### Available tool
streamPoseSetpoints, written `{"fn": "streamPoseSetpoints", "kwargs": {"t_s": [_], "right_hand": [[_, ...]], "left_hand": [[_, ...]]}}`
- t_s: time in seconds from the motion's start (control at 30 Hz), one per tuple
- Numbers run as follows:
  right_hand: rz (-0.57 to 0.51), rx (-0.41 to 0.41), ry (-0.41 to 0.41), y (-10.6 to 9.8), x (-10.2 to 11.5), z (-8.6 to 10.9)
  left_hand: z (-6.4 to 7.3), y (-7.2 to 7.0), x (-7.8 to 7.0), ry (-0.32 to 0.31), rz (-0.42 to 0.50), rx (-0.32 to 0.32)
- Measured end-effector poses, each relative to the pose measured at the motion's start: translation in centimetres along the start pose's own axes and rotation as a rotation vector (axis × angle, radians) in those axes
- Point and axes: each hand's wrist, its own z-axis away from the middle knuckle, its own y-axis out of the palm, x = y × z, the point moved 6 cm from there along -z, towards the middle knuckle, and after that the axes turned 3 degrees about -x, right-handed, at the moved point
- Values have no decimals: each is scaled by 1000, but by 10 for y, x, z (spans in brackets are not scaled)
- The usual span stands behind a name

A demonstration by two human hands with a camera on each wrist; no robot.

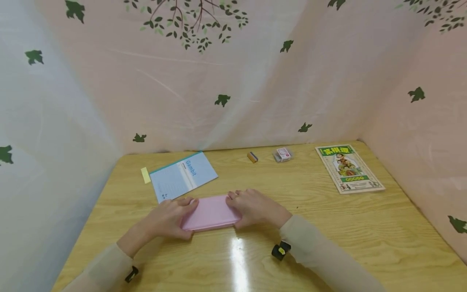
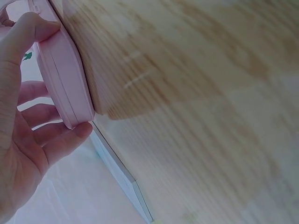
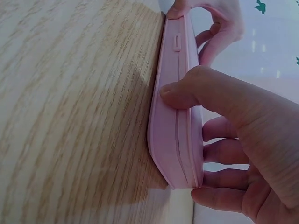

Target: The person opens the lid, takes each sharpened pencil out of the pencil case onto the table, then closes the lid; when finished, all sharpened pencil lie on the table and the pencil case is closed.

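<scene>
A pink lidded case [image 1: 211,211] lies flat near the middle of the wooden table. Its seam and a small latch show along the near side in the right wrist view. My left hand [image 1: 170,217] grips the left end, thumb at the near side and fingers round the end and lid. At the opposite end, my right hand [image 1: 256,207] holds the case the same way, its thumb [image 3: 175,94] against the near side below the seam. Just behind the case lies a light blue notebook [image 1: 184,175] marked Gambit.
A yellow paper strip [image 1: 145,175] is left of the notebook. Toward the back edge are a small orange-and-blue block [image 1: 252,157] and a small clear-and-white package [image 1: 282,154]. A green-and-cream illustrated booklet [image 1: 349,168] lies at the right. Printed cloth [image 1: 255,81] encloses the table's back and sides.
</scene>
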Motion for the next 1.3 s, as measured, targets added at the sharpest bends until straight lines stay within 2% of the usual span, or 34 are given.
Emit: {"fn": "streamPoseSetpoints", "kwargs": {"t_s": [0.27,0.53,0.9,1.17,1.3], "right_hand": [[-10,1,-2,4,-3,2],[46,-32,-27,4,-1,2],[104,-16,-65,3,6,2],[43,31,-33,1,-4,5],[2,17,-64,-2,-5,3]], "left_hand": [[0,1,-2,-2,-14,-4],[0,0,-3,18,-39,-17],[4,2,-6,13,-5,3],[-3,2,-6,25,1,27],[-1,1,-3,8,10,43]]}}
